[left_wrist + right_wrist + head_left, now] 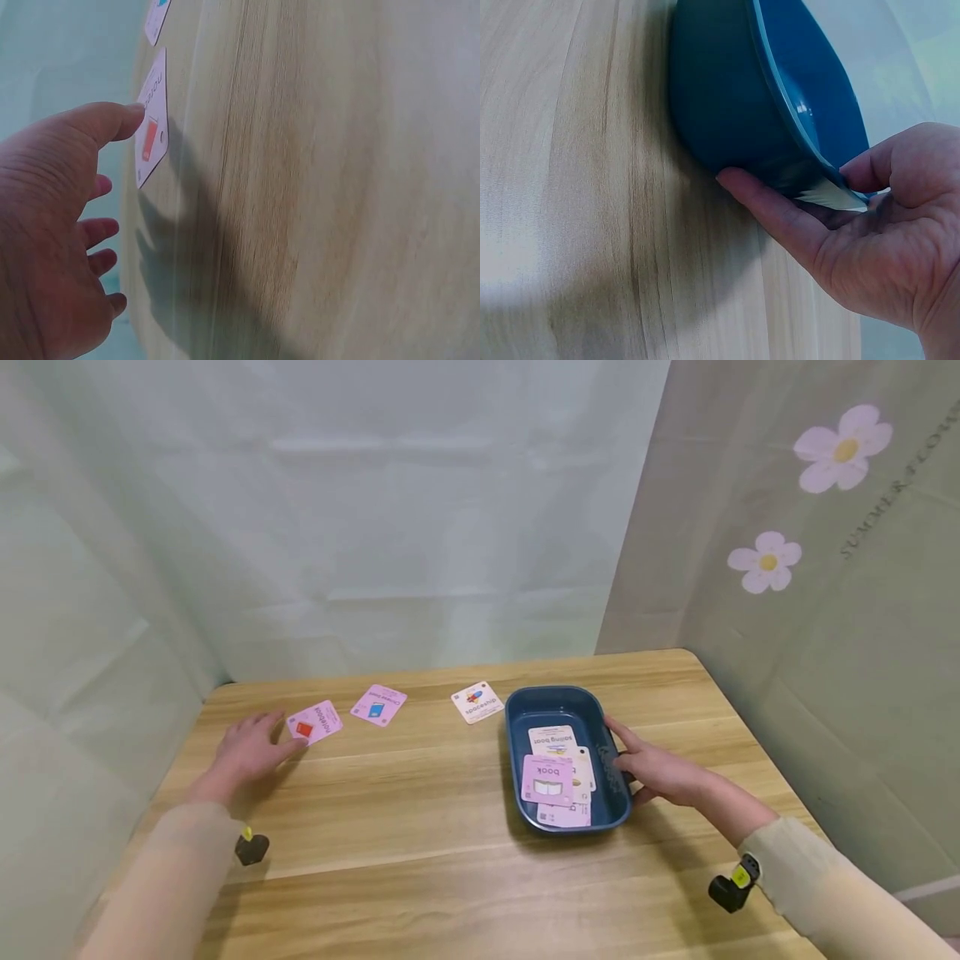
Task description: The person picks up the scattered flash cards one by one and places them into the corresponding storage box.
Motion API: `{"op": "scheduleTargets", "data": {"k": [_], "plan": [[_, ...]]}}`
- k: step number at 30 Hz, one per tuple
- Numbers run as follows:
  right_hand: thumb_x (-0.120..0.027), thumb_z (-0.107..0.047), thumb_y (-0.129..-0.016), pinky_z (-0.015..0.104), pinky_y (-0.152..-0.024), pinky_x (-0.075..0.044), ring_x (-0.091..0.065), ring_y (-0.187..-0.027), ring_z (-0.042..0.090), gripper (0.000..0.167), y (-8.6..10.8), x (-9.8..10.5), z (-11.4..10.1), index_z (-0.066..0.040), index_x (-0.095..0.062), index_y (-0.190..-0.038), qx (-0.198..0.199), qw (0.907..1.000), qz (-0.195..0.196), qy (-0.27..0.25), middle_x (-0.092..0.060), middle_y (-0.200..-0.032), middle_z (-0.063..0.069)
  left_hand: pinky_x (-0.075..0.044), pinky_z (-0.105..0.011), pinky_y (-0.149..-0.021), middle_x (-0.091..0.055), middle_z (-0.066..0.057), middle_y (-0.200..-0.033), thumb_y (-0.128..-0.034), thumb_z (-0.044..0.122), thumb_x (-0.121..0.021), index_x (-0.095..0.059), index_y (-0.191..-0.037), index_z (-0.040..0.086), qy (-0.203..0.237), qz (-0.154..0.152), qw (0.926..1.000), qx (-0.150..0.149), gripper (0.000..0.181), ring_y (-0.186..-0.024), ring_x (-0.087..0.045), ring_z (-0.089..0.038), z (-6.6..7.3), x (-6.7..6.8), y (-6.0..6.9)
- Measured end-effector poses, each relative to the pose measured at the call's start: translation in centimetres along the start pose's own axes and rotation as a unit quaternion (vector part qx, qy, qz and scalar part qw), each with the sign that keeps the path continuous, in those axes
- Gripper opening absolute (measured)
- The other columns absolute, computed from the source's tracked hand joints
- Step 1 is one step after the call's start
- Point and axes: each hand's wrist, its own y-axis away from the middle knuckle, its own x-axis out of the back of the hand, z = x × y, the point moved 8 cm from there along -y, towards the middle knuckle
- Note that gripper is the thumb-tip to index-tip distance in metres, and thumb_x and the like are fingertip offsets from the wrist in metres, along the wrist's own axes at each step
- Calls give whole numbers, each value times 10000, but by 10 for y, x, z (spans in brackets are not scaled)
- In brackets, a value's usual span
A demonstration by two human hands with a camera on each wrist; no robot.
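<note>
Place: screened-off table nook; home, studio or otherwise, cannot be told. Evidence: 1 wood-grain tabletop (420, 860), far corners rounded; pale, creased sheets (420, 510) hung along 3 sides as walls; right-hand sheet (810, 660) printed with 2 pinkish-white flowers (768, 562), yellow-centred, plus lettering (873, 518), partly legible: "SUMMER".

A pale, creased cloth (450, 527) hangs behind the wood-grained table (420, 843), whose far corners are rounded. To the right, a greyer cloth (697, 485) bears two pinkish-white flowers (846, 449) with yellow centres, the larger one higher, beside slanting print (885, 514) that starts "SUMMER".
</note>
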Motion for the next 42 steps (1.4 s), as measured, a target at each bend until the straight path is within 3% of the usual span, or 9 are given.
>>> {"op": "scheduleTargets", "data": {"k": [27, 42], "plan": [[-388, -112, -1069, 529, -823, -583, -527, -1254, 434, 764, 1, 2, -1, -344, 62, -1640, -37, 10000, -6, 70, -300, -1555, 355, -114, -790, -1061, -145, -460, -1517, -951, 669, -553, -241, -1544, -111, -35, -420, 9987, 277, 1029, -1354, -91, -684, -7, -4, -10], [-372, -95, -1064, 535, -819, -583, -549, -1221, 423, 765, 0, 1, -1, -346, 67, -1639, -55, 10000, -3, 43, -296, -1554, 356, -129, -789, -1058, -167, -455, -1512, -961, 642, -559, -257, -1541, -106, -5, -368, 9989, 285, 994, -1352, -95, -684, -7, -3, -7]]}}
